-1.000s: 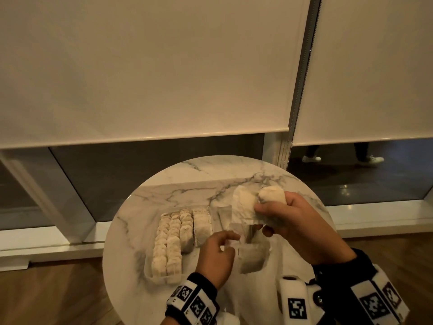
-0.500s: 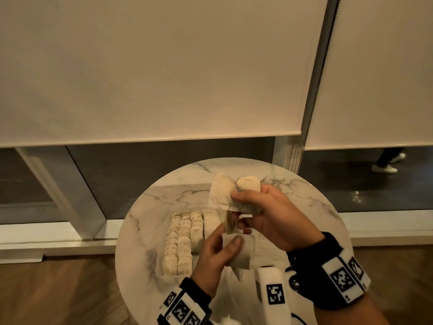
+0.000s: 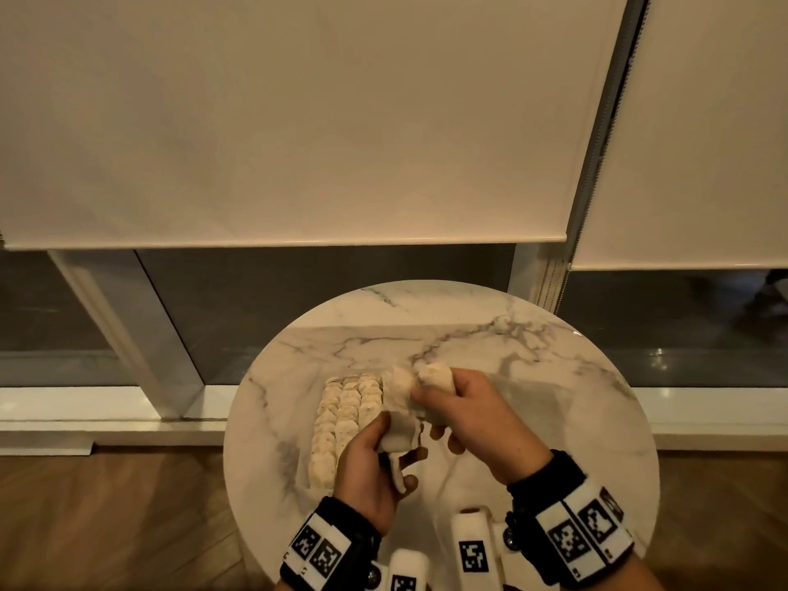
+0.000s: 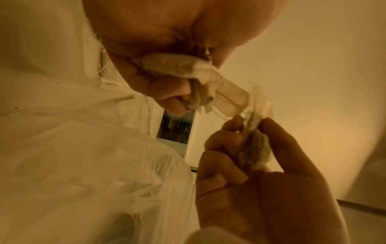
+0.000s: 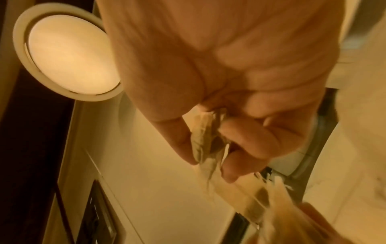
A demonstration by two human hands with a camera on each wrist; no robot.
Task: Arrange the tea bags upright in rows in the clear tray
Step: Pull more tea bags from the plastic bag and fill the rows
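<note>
Pinching one tea bag [image 3: 398, 437] w/ my left hand [image 3: 370, 471], thumb & curled fingers [image 4: 221, 143] clamped round it, just on the near-right side of the clear tray [image 3: 315, 484]. My right hand [image 3: 473, 424] grips a small bunch of tea bags [image 3: 415, 383] w/ fingers curled tight, held above the tray's right edge; their tops stick out past my knuckles. From the left wrist cam, strings & paper tags run between the bag in my left & the bunch in my right, so they're tangled together, both hands close, nearly touching. The tray itself sits left of centre on the round marble table [image 3: 554, 377] and holds three rows of upright bags [image 3: 345, 415], packed side by side. Beyond the tray are a window w/ roller blinds [image 3: 298, 121] pulled most of the way down. Can't tell exact bag count in my right.
</note>
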